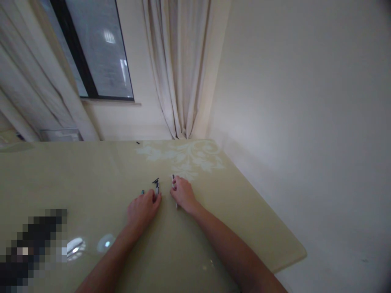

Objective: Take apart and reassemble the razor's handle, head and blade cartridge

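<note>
My left hand point(143, 206) rests on the glossy pale table point(76, 179), its fingers curled in. Between its thumb and forefinger is a small, slim thing with a dark, angled head and a silvery stem point(157, 189); its exact kind is too small to make out. Just past the knuckles of that hand a short dark tip point(142, 192) shows, and the rest is hidden. To the right, my right hand point(183, 193) is closed around a slender pale stick point(176, 206) with a dark upper end. The two hands are a little apart.
A tiny dark piece point(137, 143) lies near the table's far edge, left of a white floral pattern point(195, 152). Behind are curtains point(180, 73) and a window point(97, 49). A plain wall point(299, 101) borders the right side. A pixelated dark shape point(33, 240) covers the lower left.
</note>
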The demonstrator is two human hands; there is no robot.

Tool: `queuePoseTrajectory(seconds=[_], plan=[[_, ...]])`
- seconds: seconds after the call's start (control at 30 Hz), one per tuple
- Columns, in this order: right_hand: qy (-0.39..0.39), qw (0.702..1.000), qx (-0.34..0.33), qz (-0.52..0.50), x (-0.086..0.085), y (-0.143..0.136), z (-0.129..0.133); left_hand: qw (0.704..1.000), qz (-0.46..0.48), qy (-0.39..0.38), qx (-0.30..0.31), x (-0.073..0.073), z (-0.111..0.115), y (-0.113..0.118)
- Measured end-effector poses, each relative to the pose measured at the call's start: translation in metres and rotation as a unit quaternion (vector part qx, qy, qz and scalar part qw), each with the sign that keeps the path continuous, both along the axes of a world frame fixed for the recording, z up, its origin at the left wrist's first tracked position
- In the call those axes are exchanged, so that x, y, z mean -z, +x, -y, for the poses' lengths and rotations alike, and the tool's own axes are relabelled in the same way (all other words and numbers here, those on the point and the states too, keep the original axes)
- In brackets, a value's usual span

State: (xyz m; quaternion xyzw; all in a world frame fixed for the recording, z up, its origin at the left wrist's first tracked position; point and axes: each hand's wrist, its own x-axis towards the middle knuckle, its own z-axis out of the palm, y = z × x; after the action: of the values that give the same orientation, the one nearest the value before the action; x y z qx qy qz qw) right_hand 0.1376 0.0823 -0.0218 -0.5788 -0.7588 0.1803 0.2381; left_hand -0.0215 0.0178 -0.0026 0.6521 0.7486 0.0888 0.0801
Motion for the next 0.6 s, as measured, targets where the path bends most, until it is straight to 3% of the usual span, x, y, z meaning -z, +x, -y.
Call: queuePoseTrajectory(seconds=[0.17, 0.4, 0.6], plan=[[-0.001, 1.000, -0.010, -0.018, -0.007, 0.020, 0.008, 1.000, 0.016, -0.001, -0.014, -0.005, 0.000, -0.012], [-0.013, 0.990, -0.051, -0.129, 0.003, 0.097, 0.028, 0.996, -0.005, 0.027, -0.090, -0.010, -0.006, -0.053], [-0.008, 0.975, -0.044, -0.217, 0.001, 0.110, 0.032, 0.997, -0.015, 0.034, -0.061, -0.011, -0.001, -0.048]])
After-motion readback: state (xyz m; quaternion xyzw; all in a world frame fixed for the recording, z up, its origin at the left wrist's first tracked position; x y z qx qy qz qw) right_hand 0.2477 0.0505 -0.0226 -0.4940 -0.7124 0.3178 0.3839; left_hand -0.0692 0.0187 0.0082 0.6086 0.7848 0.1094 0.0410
